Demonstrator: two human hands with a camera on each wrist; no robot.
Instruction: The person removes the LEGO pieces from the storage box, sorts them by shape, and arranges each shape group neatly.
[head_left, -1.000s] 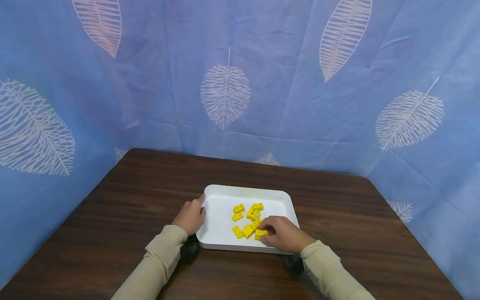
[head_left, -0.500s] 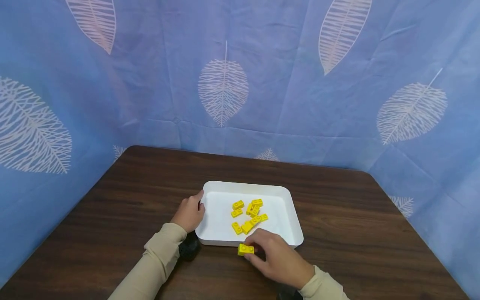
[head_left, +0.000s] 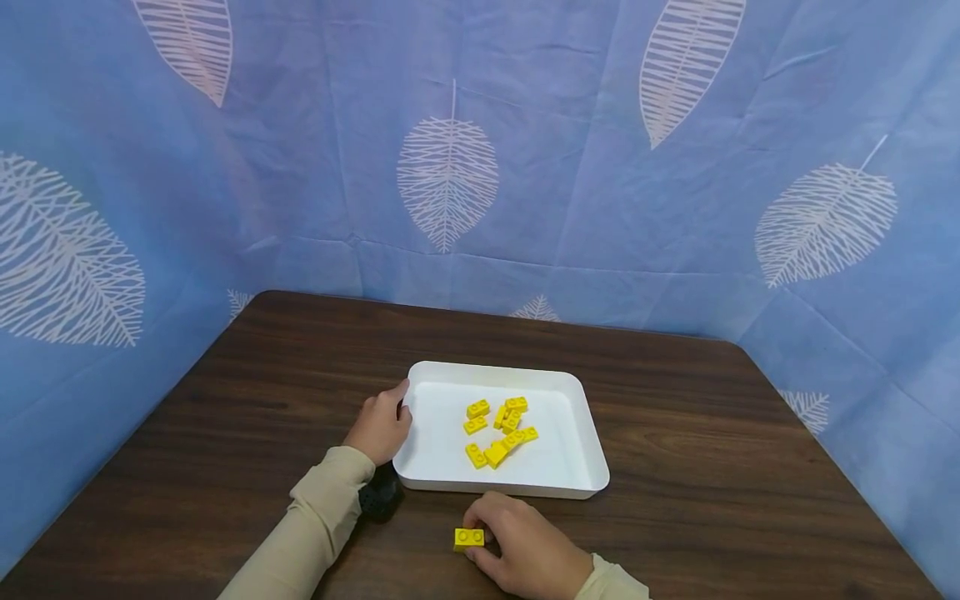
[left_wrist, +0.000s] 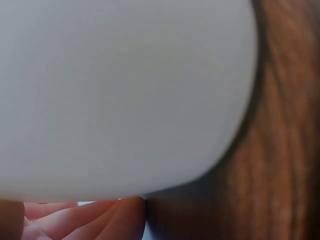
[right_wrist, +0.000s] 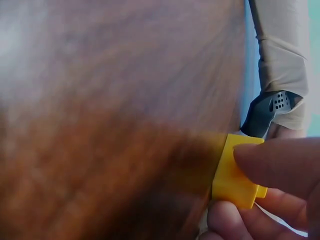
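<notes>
A yellow toy building brick (head_left: 468, 540) with two studs showing is pinched between the thumb and fingers of my right hand (head_left: 525, 546). It is at the table's surface, in front of the white tray (head_left: 585, 433). In the right wrist view the thumb presses one face of the brick (right_wrist: 235, 172), with fingertips on its other side. My left hand (head_left: 378, 427) rests at the tray's left side, fingertips against the outer wall. The left wrist view shows its fingers (left_wrist: 127, 217) touching the tray wall. Several more yellow bricks (head_left: 476, 456) lie loose in the tray.
The dark wooden table (head_left: 300, 358) extends around the tray on all sides. A blue curtain (head_left: 562, 192) with white leaf prints hangs behind it. A black device (head_left: 381, 493) sits under the left wrist, near the tray's front left corner.
My right hand has taken one yellow brick out of the tray, over its front rim, and brought it down to the table nearer me. The left hand has stayed at the tray.
</notes>
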